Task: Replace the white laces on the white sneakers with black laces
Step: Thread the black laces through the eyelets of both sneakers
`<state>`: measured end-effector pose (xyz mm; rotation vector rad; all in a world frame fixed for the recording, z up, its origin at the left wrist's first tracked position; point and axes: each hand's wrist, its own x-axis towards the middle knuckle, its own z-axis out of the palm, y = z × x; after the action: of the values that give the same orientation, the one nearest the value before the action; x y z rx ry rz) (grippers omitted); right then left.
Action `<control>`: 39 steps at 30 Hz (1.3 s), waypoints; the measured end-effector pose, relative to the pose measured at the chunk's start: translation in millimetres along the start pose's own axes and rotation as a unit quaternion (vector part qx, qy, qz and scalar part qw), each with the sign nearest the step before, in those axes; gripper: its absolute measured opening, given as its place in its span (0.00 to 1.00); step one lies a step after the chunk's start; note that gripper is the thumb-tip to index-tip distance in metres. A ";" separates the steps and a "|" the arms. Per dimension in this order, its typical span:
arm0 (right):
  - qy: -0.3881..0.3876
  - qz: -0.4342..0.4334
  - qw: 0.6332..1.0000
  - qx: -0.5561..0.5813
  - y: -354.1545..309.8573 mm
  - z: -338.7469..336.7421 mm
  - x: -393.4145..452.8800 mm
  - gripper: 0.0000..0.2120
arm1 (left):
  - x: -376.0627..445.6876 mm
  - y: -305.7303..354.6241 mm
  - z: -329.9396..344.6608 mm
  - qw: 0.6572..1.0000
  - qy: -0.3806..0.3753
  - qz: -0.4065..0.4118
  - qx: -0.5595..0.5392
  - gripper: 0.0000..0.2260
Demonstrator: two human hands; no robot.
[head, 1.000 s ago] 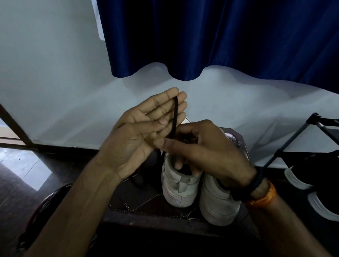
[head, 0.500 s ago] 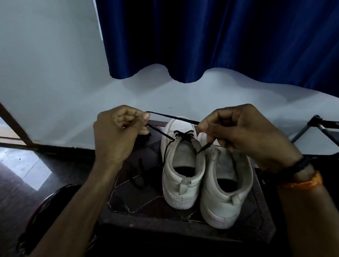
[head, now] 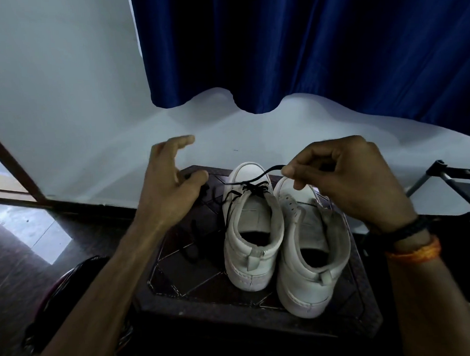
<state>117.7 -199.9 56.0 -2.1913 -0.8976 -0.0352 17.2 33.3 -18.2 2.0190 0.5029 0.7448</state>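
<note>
Two white sneakers stand side by side, heels toward me, on a dark patterned stool (head: 195,276). The left sneaker (head: 251,239) has a black lace (head: 251,188) threaded across its front eyelets. The right sneaker (head: 310,258) shows bare eyelets. My right hand (head: 344,183) pinches one end of the black lace above the sneakers' toes. My left hand (head: 172,186) hovers left of the left sneaker with fingers spread and holds nothing. The lace's other end hangs down the left sneaker's side. More dark lace lies on the stool by my left hand.
A blue curtain (head: 303,45) hangs over the pale wall behind the stool. A black metal rack (head: 449,179) stands at the right. A dark bag (head: 72,292) lies on the glossy floor at the lower left. A door frame (head: 12,166) is at the left.
My left hand has let go of its lace end and opened, and that end has dropped beside the left sneaker. My right hand still pinches the other end.
</note>
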 end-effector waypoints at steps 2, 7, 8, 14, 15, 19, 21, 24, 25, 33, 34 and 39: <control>0.009 -0.019 1.000 -0.010 -4.5 9.1 -0.8 0.06 | -5.7 10.0 2.8 0.994 -0.030 0.092 -0.047 0.23; -0.041 -0.044 0.998 0.016 -9.1 22.1 -0.4 0.07 | -18.3 32.1 15.0 0.960 -0.041 0.276 -0.011 0.16; -0.053 -0.041 0.997 0.039 -9.1 23.0 -0.8 0.08 | -19.9 31.7 19.2 0.957 -0.042 0.288 -0.011 0.16; -0.050 -0.005 0.991 0.127 -9.9 23.0 -1.1 0.06 | -24.1 30.1 30.0 0.955 -0.015 0.294 -0.042 0.11; -0.047 0.000 0.989 0.143 -10.0 22.2 -0.8 0.07 | -23.8 30.8 29.5 0.954 -0.012 0.299 -0.036 0.09; -0.037 0.017 0.984 0.171 -6.5 20.7 1.2 0.06 | -20.3 29.9 29.7 0.957 -0.025 0.287 0.037 0.02; -0.050 0.023 0.990 0.126 -1.6 18.1 2.4 0.02 | -20.8 28.4 32.3 0.964 -0.040 0.255 0.068 0.01; -0.101 0.035 0.993 -0.049 4.1 15.9 2.1 0.04 | -21.6 26.6 34.8 0.970 -0.053 0.223 0.079 0.01; -0.112 0.045 0.988 -0.094 4.9 18.3 1.0 0.06 | -21.6 26.7 34.8 0.970 -0.059 0.222 0.080 0.00; -0.096 0.114 0.985 -0.088 4.1 22.5 1.5 0.06 | -23.5 27.1 35.8 0.956 -0.103 0.243 0.129 0.05; -0.108 0.121 0.984 -0.073 3.6 21.0 2.4 0.07 | -24.5 26.0 37.1 0.953 -0.108 0.248 0.137 0.05; -0.147 0.173 0.973 0.042 5.6 17.0 6.5 0.08 | -27.8 23.4 41.4 0.955 -0.133 0.231 0.126 0.05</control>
<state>121.9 -187.6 42.1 -2.2781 -0.6457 0.4985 26.1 -20.8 -24.0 2.4725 -0.0430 0.6876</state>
